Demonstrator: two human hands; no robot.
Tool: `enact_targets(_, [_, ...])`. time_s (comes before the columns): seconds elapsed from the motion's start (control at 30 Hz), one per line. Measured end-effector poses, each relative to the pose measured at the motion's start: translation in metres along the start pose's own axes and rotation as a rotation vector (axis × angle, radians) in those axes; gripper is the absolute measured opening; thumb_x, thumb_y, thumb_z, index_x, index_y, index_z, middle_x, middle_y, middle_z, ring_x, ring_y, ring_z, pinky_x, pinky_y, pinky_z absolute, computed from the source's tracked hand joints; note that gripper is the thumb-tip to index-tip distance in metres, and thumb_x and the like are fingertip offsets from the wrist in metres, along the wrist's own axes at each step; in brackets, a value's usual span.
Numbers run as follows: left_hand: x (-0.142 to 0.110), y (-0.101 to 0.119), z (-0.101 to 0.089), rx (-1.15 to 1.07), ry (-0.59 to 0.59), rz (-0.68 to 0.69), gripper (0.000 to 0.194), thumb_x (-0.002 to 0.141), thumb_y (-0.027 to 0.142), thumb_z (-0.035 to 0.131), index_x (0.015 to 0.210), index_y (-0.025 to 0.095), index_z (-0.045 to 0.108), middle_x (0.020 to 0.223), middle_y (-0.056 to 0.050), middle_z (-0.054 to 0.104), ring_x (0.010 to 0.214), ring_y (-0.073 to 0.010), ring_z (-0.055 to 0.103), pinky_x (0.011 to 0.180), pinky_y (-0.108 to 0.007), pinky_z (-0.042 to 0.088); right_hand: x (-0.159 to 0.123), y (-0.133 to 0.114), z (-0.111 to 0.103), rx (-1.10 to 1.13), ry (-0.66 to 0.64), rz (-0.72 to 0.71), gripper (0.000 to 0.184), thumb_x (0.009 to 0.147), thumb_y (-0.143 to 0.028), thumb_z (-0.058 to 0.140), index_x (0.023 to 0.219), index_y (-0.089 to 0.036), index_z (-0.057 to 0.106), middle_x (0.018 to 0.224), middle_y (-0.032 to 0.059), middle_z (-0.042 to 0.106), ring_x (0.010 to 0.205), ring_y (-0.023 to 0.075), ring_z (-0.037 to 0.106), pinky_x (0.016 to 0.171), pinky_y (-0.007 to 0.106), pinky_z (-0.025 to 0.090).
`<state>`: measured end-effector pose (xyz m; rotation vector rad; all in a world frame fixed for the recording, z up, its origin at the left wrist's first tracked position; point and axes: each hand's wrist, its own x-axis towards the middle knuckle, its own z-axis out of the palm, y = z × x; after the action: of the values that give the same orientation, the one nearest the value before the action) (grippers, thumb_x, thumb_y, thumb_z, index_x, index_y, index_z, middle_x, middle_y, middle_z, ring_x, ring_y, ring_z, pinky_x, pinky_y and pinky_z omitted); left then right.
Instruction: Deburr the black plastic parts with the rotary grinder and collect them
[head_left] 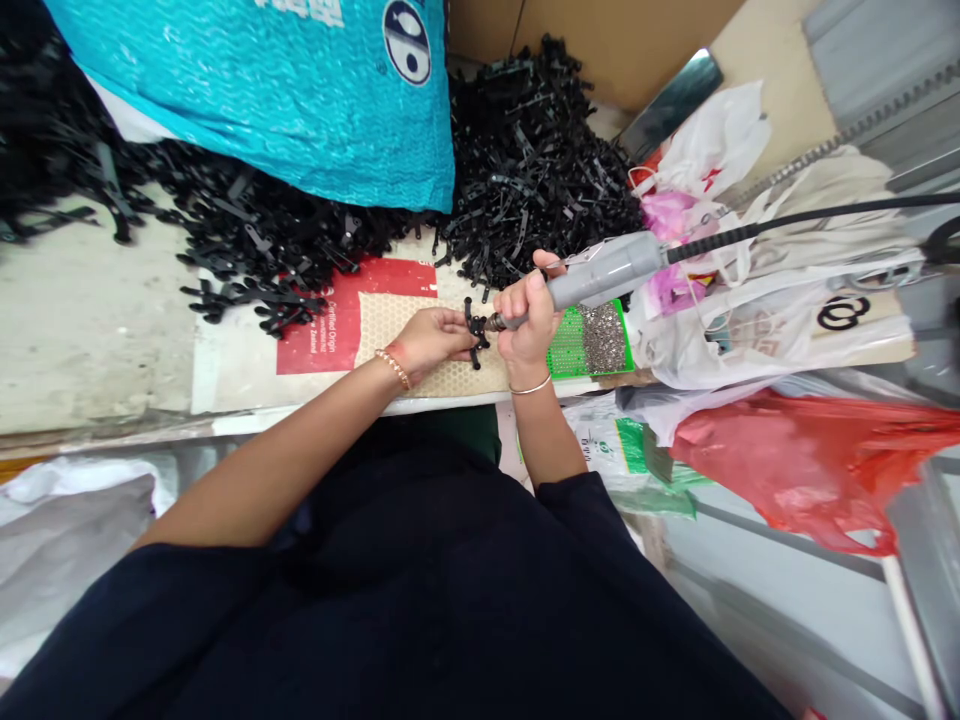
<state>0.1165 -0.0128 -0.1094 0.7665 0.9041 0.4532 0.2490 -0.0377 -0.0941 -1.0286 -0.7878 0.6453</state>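
With fingers pinched, my left hand (pixel 436 343) holds a small black plastic part (pixel 476 330) with several arms above the tan textured mat (pixel 382 325). My right hand (pixel 531 318) is wrapped round a grey electric screwdriver (pixel 611 272), tilted with its cable end up and right. The driver's tip meets the middle of the black part, or comes very close; any screw there is too small to make out. Just right of my right hand, partly behind it, lies a bright green tray (pixel 566 345) with a heap of small metal screws (pixel 604 338).
Behind my hands rises a big pile of black plastic parts (pixel 536 160). A blue woven sack (pixel 300 90) lies over more of them at left. The driver's black cable (pixel 817 212) runs right above plastic bags (pixel 787 310). A red bag (pixel 817 450) hangs at the table's right.
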Motion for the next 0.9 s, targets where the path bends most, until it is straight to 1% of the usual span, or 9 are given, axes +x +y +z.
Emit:
enact_targets(0.13, [-0.001, 0.000, 0.000, -0.005, 0.002, 0.001, 0.022, 0.074, -0.005, 0.080, 0.084, 0.010, 0.069, 0.072, -0.002, 0.072, 0.066, -0.0117, 0.070, 0.068, -0.024, 0.062, 0.000, 0.004, -0.001, -0.044, 0.030, 0.033, 0.048, 0.085, -0.072, 0.071, 0.109, -0.033, 0.057, 0.059, -0.0105, 0.029, 0.046, 0.0117, 0.033, 0.049, 0.030, 0.039])
enact_targets(0.3, [0.000, -0.001, 0.000, -0.007, -0.002, 0.007, 0.026, 0.069, -0.003, 0.085, 0.083, 0.012, 0.068, 0.071, -0.001, 0.071, 0.065, -0.0113, 0.070, 0.069, -0.024, 0.063, 0.000, 0.010, -0.006, -0.125, -0.033, 0.012, 0.051, 0.089, -0.077, 0.064, 0.114, -0.033, 0.057, 0.060, -0.0088, 0.029, 0.047, 0.0126, 0.036, 0.050, 0.030, 0.040])
enact_targets(0.43, [0.001, -0.002, -0.001, -0.002, -0.014, 0.008, 0.027, 0.069, 0.000, 0.087, 0.083, 0.011, 0.068, 0.071, 0.000, 0.071, 0.064, -0.0102, 0.069, 0.068, -0.023, 0.063, -0.001, 0.004, -0.001, -0.017, -0.008, -0.008, 0.042, 0.088, -0.067, 0.071, 0.109, -0.034, 0.054, 0.058, -0.0106, 0.026, 0.045, 0.0117, 0.031, 0.048, 0.029, 0.037])
enact_targets(0.5, [0.001, -0.002, -0.001, -0.001, -0.018, 0.009, 0.027, 0.068, 0.000, 0.088, 0.084, 0.011, 0.068, 0.071, 0.000, 0.071, 0.064, -0.0104, 0.069, 0.069, -0.023, 0.063, -0.002, 0.000, 0.001, 0.021, -0.001, -0.011, 0.042, 0.087, -0.064, 0.074, 0.107, -0.033, 0.054, 0.057, -0.0112, 0.026, 0.044, 0.0113, 0.031, 0.047, 0.029, 0.036])
enact_targets(0.6, [0.001, -0.002, -0.001, -0.004, -0.020, 0.006, 0.028, 0.068, 0.000, 0.087, 0.086, 0.011, 0.069, 0.071, -0.001, 0.072, 0.065, -0.0105, 0.069, 0.069, -0.023, 0.062, -0.001, 0.000, 0.001, -0.018, 0.009, 0.006, 0.047, 0.084, -0.069, 0.075, 0.108, -0.033, 0.055, 0.058, -0.0105, 0.030, 0.044, 0.0118, 0.034, 0.048, 0.030, 0.038])
enact_targets(0.7, [0.002, -0.002, -0.001, -0.002, -0.015, 0.006, 0.026, 0.069, 0.000, 0.085, 0.086, 0.011, 0.069, 0.071, -0.001, 0.072, 0.065, -0.0106, 0.069, 0.068, -0.022, 0.062, -0.001, 0.005, -0.003, -0.055, 0.006, 0.004, 0.049, 0.085, -0.071, 0.073, 0.110, -0.033, 0.056, 0.059, -0.0101, 0.033, 0.045, 0.0118, 0.036, 0.049, 0.031, 0.041])
enact_targets(0.8, [0.003, -0.002, -0.002, 0.002, -0.012, 0.006, 0.027, 0.068, 0.000, 0.086, 0.085, 0.011, 0.069, 0.071, -0.001, 0.071, 0.065, -0.0106, 0.068, 0.067, -0.022, 0.061, 0.000, 0.009, -0.004, -0.040, 0.011, 0.003, 0.048, 0.085, -0.071, 0.074, 0.110, -0.033, 0.057, 0.059, -0.0105, 0.034, 0.045, 0.0116, 0.037, 0.050, 0.031, 0.040])
enact_targets(0.9, [0.003, -0.002, -0.002, 0.008, -0.018, 0.005, 0.028, 0.068, 0.001, 0.088, 0.085, 0.011, 0.069, 0.072, -0.001, 0.072, 0.064, -0.0098, 0.068, 0.066, -0.022, 0.061, -0.002, 0.007, -0.001, -0.053, 0.049, 0.027, 0.051, 0.083, -0.075, 0.072, 0.107, -0.032, 0.058, 0.059, -0.0111, 0.032, 0.045, 0.0110, 0.036, 0.050, 0.031, 0.038])
